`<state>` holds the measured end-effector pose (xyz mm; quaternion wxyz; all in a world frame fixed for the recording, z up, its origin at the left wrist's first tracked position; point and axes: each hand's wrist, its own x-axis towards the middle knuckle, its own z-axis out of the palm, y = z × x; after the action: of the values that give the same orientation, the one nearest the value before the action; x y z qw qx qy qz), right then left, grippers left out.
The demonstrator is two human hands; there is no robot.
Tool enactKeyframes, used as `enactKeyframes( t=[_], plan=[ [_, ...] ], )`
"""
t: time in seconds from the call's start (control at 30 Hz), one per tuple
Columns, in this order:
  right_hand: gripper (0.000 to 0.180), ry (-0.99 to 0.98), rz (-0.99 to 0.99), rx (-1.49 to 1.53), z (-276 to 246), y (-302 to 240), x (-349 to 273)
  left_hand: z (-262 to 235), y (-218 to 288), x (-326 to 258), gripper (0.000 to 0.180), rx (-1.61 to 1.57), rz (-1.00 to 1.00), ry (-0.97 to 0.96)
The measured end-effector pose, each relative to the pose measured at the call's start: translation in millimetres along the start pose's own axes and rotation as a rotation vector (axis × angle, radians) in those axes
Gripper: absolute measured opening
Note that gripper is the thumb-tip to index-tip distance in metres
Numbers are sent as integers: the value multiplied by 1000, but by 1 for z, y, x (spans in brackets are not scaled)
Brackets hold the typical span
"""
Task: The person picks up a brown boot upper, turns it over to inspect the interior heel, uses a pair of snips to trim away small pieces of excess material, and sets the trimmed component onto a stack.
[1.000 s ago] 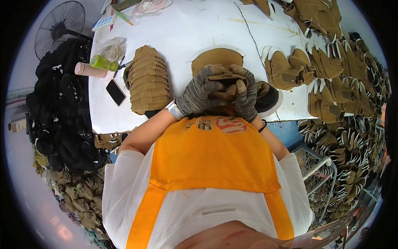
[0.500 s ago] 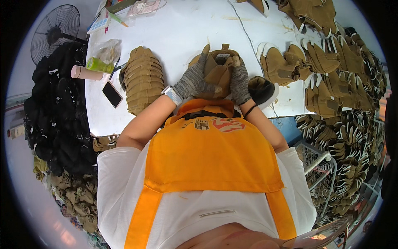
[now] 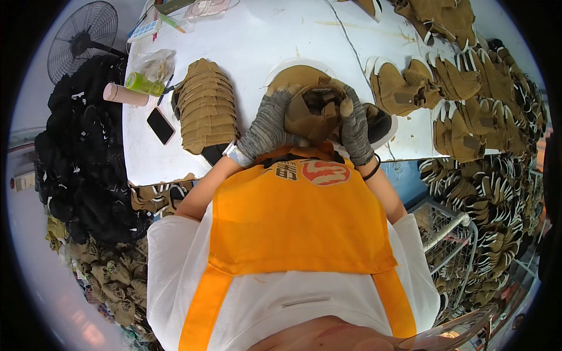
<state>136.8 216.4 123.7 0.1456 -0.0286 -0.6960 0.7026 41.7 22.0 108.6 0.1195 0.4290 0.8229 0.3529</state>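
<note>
A brown ankle boot (image 3: 300, 76) with a white sole edge is between my two grey-gloved hands at the table's near side, its toe pointing away from me. Its opening faces up, showing the inside. My left hand (image 3: 270, 124) grips the boot's left side, while my right hand (image 3: 355, 126) closes on its right side, the thumb near the opening's rim. Partly behind my right hand lies a second shoe (image 3: 379, 126) with a black inside and a pale sole edge. Left of my left hand lies a stack of brown shoe uppers (image 3: 206, 108).
On the white table (image 3: 281, 35) are a dark phone (image 3: 160, 126), a pink bottle (image 3: 124, 95), a green cup (image 3: 145, 84) and a plastic bag (image 3: 159, 65). Brown boots (image 3: 398, 88) line the right side. Black items (image 3: 88, 146) are heaped left, beside a fan (image 3: 82, 41).
The boot has tipped away from me, so its toe and white sole edge now show beyond my hands. My right hand has shifted slightly right and nearer to me.
</note>
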Motion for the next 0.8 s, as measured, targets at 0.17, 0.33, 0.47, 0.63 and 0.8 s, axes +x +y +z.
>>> enactKeyframes(
  t=[0.17, 0.33, 0.47, 0.63, 0.8],
  plan=[
    [59, 52, -83, -71, 11, 10, -8, 8, -8, -2, 118, -55, -74, -49],
    [53, 262, 105, -204, -9, -3, 8, 18, -55, 41, 117, -274, -92, -87],
    [49, 478, -131, -687, -47, -34, -12, 10, -57, 56, 115, -383, -24, -28],
    [77, 580, 152, -1065, -85, 11, -57, 10, -62, 64, 116, -304, -135, -8],
    [86, 804, 447, -884, -84, 28, -91, 9, -54, 60, 115, -199, -98, 41]
  ],
)
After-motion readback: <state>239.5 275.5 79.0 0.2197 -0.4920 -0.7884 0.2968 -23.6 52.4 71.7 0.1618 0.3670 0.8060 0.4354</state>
